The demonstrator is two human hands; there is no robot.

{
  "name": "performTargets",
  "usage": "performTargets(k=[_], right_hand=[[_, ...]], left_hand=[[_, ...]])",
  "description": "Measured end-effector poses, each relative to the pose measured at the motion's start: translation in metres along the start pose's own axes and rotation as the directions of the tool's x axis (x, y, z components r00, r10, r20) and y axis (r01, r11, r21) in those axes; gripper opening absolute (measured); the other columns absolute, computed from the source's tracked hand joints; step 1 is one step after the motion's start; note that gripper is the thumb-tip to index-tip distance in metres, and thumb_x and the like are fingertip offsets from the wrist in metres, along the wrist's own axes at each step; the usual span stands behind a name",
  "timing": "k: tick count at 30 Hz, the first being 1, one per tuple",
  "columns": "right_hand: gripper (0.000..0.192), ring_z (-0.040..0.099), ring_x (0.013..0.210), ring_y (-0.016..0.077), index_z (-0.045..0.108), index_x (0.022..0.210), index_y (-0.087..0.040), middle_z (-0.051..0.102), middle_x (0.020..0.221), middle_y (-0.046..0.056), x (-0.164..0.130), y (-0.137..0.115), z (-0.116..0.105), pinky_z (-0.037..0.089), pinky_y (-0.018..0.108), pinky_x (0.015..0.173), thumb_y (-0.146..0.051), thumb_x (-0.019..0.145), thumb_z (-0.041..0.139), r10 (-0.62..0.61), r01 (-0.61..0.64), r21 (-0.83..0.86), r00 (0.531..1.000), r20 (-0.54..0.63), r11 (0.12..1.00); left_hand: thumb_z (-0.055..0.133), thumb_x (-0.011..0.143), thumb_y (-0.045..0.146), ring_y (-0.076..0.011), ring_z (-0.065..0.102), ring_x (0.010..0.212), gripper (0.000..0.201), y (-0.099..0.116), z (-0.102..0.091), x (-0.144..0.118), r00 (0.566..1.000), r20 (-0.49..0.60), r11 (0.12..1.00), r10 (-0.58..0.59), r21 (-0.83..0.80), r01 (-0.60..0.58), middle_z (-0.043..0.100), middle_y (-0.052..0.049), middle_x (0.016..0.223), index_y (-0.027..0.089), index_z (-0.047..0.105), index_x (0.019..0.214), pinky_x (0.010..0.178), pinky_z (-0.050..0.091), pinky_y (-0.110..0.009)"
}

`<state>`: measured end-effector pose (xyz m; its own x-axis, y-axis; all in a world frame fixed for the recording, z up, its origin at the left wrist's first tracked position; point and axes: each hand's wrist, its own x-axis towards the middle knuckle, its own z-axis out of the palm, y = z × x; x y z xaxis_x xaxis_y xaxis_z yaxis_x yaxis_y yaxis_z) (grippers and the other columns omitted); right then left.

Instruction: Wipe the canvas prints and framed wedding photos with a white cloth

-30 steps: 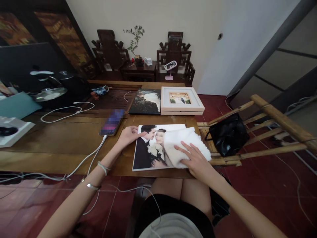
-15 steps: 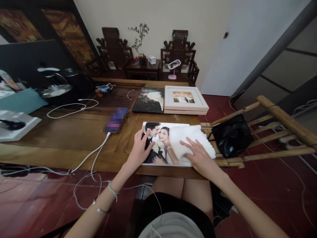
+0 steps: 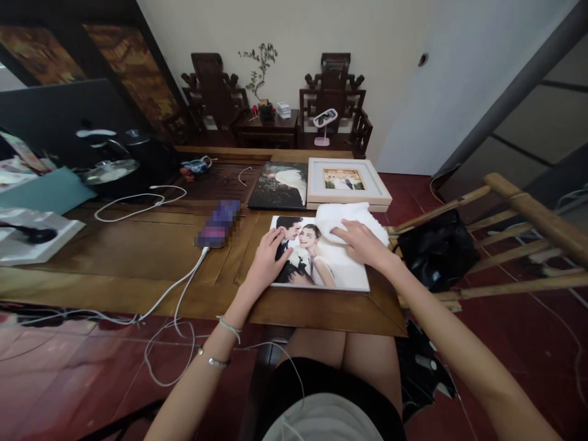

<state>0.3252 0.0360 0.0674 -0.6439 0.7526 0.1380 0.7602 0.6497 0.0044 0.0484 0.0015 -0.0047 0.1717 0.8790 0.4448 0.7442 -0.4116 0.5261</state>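
A large wedding photo print (image 3: 335, 269) lies flat at the near edge of the wooden table (image 3: 138, 257). My left hand (image 3: 266, 260) rests flat on its left side, pressing it down. My right hand (image 3: 361, 242) presses a white cloth (image 3: 346, 219) against the print's upper right corner. The cloth covers that corner and reaches the table beyond it.
Behind the print lie a dark photo canvas (image 3: 280, 185) and a white framed photo (image 3: 345, 182). A phone (image 3: 219, 222) with a white cable (image 3: 179, 294) sits to the left. A black bag (image 3: 436, 248) rests on a bamboo rack (image 3: 519, 245) at the right. Pans and boxes stand far left.
My right hand slid the white cloth from the print's lower right up to its upper right corner. My left hand moved from the top left edge onto the print's left side.
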Motion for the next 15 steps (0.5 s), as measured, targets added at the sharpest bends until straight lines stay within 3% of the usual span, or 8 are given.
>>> performTargets(k=[4,9,12,15], right_hand=[[0.058,0.041,0.133,0.0354,0.064,0.117,-0.017,0.055,0.136,0.016,-0.051,-0.032,-0.002,0.034,0.057,0.106,0.007,0.068,0.045,-0.075,0.074,0.036,0.997,0.006,0.997],[0.055,0.033,0.139,0.0341,0.069,0.102,-0.021,0.049,0.144,0.009,-0.117,-0.077,-0.012,0.029,0.061,0.110,0.008,0.063,0.045,-0.173,0.171,0.107,0.985,0.011,0.980],[0.056,0.035,0.138,0.0313,0.069,0.101,-0.022,0.052,0.142,0.008,-0.121,-0.078,-0.014,0.030,0.058,0.110,0.008,0.061,0.044,-0.175,0.174,0.130,0.985,-0.002,0.976],[0.055,0.043,0.132,0.0308,0.068,0.106,-0.018,0.056,0.136,0.014,-0.095,-0.054,-0.013,0.035,0.054,0.107,0.006,0.063,0.043,-0.127,0.128,0.111,0.992,-0.017,0.986]], left_hand=[[0.056,0.090,0.039,-0.0285,0.042,0.135,0.048,0.001,-0.003,-0.001,0.999,0.002,0.999,-0.033,-0.038,0.033,0.052,-0.014,0.141,0.014,0.055,0.131,0.115,0.032,-0.047],[0.057,0.088,0.045,-0.0312,0.029,0.143,0.063,0.001,-0.010,-0.004,0.992,0.125,0.998,-0.004,-0.065,0.012,0.039,-0.016,0.150,0.012,0.044,0.141,0.116,0.026,-0.052],[0.056,0.088,0.046,-0.0319,0.026,0.144,0.065,0.002,-0.011,-0.004,0.989,0.146,0.998,-0.015,-0.055,0.024,0.036,-0.016,0.152,0.015,0.041,0.143,0.115,0.026,-0.054],[0.058,0.087,0.045,-0.0316,0.027,0.144,0.064,0.002,-0.009,-0.002,0.991,0.132,0.998,-0.011,-0.054,0.018,0.037,-0.017,0.152,0.013,0.044,0.141,0.116,0.026,-0.052]])
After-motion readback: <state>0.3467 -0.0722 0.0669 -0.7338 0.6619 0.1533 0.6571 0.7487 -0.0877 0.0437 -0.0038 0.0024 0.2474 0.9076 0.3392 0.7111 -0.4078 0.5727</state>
